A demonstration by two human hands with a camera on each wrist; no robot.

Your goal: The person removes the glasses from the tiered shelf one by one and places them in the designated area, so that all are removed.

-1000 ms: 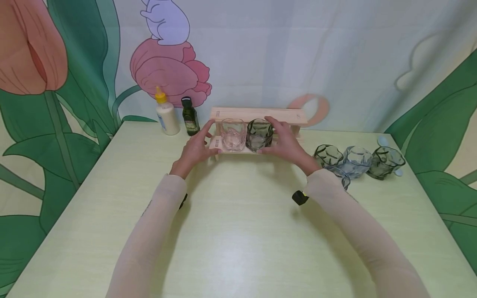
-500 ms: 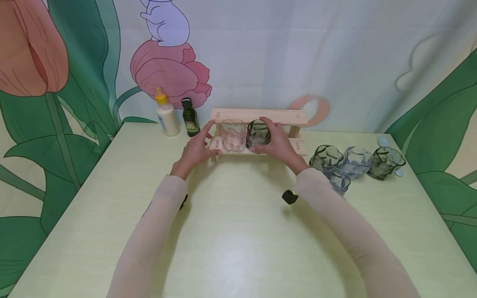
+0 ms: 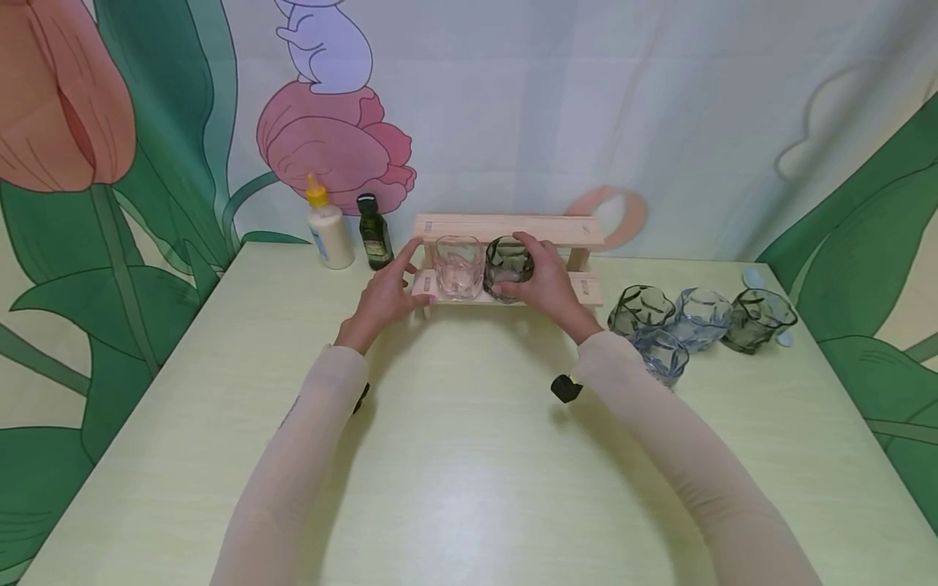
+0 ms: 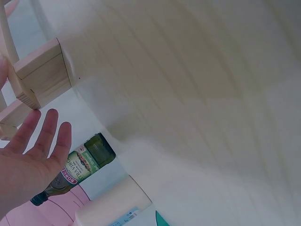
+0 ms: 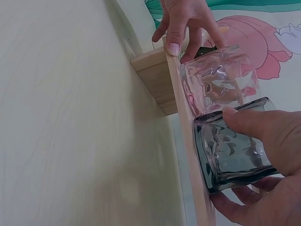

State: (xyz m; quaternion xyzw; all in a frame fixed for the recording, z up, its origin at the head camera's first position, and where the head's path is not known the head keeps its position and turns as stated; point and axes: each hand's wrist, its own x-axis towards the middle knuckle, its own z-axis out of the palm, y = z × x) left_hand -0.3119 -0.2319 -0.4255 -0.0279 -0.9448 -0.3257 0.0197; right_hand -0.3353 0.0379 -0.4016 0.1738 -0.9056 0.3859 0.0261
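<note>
A small two-step wooden rack (image 3: 506,226) stands at the back of the table. On its lower step are a clear pinkish glass (image 3: 458,270) and, close beside it, a smoky grey glass (image 3: 504,262). My right hand (image 3: 548,286) grips the grey glass from the right, thumb (image 5: 249,121) on the near side and fingers round the far side. At the rack's left end, my left hand (image 3: 384,293) rests with its thumb on the lower step's front edge. Its other fingers (image 4: 49,127) are spread and straight in the left wrist view.
On the right stand several more tumblers: a green-grey one (image 3: 641,309), two bluish ones including the front one (image 3: 663,356), and a dark one (image 3: 757,320). Left of the rack are a dark green bottle (image 3: 374,233) and a yellow-capped squeeze bottle (image 3: 331,234). A printed curtain hangs behind.
My right hand has moved slightly left and settled closer round the grey glass, uncovering the lower step's right end. My left hand and the pinkish glass have stayed in place.
</note>
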